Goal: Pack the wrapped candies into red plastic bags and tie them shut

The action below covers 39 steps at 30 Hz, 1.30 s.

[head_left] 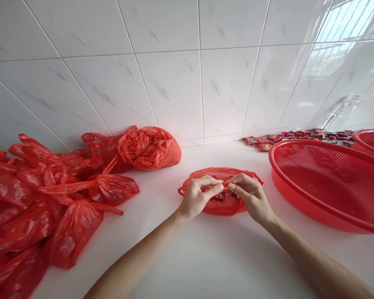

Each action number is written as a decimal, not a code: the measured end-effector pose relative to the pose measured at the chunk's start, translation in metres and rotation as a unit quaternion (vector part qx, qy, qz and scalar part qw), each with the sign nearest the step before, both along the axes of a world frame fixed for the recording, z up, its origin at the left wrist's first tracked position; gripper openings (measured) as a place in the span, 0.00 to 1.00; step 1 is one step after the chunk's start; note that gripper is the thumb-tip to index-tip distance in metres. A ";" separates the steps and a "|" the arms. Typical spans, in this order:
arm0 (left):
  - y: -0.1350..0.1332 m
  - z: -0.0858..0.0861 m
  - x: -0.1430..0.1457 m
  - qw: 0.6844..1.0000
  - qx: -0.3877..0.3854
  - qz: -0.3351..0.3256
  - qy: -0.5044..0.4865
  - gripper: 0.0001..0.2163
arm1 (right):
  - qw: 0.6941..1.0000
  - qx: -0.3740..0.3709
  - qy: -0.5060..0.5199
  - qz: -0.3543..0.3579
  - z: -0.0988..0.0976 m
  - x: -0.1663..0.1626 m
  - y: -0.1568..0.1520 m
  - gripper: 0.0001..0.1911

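Observation:
Both hands meet over an opened red plastic bag point(227, 208) that lies on the white counter. My left hand point(199, 195) pinches one end of a small red packet point(225, 186) with yellow marks between thumb and forefinger. The other end is pinched the same way by my right hand point(249, 194). Inside the bag, below the fingers, lie a few dark red printed packets point(218, 195), partly hidden by the hands.
Tied red bags point(75, 228) are heaped at the left. Behind them, a bundle of crumpled red bags point(149, 147) sits near the tiled wall. Right of my hands stands a large red basket point(324, 191); loose small packets point(258, 143) lie behind it, beside a second red basket point(372, 141).

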<state>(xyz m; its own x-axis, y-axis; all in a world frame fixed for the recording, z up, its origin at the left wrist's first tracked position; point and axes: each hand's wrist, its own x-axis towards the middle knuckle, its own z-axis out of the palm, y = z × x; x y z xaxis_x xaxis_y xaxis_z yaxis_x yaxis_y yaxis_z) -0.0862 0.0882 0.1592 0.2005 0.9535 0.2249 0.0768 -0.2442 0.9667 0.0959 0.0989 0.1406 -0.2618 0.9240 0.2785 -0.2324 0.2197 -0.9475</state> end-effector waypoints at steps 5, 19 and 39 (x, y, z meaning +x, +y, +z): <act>0.000 0.001 0.002 0.994 -0.073 -0.025 -0.083 0.10 | 0.999 -0.019 0.028 0.018 -0.002 -0.001 0.000 0.12; 0.000 0.002 0.003 0.994 -0.080 -0.004 -0.074 0.12 | 0.996 0.003 -0.078 0.043 0.006 0.004 0.001 0.20; -0.002 0.005 0.002 0.998 -0.023 -0.060 -0.014 0.16 | 0.999 -0.019 -0.031 0.031 0.004 0.005 0.003 0.22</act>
<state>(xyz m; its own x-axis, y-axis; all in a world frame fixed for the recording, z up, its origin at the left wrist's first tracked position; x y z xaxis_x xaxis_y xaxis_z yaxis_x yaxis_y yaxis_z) -0.0846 0.0859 0.1637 0.3072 0.9327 0.1891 0.0223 -0.2057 0.9784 0.1007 0.1016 0.1449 -0.3344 0.9152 0.2248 -0.1851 0.1702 -0.9679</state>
